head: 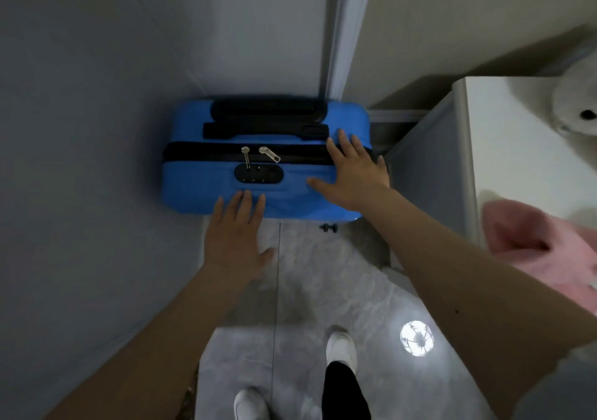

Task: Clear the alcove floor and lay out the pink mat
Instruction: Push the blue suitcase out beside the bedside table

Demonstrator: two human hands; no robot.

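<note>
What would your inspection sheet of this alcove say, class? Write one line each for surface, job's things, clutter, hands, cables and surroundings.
Surface: grey marbled floor, a bright light reflection on it.
Job's things: blue suitcase upright at the alcove's back; pink mat lying on the white cabinet.
Clutter: nothing seen.
Hands: left hand and right hand, fingers straight, on the suitcase.
Cables: nothing seen.
Surroundings: grey walls; a white plush item.

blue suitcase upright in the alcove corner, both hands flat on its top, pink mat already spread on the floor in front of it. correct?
Not quite. In the head view the pink mat is not on the floor; it lies bunched on the white cabinet to the right. The rest holds: the blue suitcase stands in the corner, with the left hand and right hand flat on its top.
</note>
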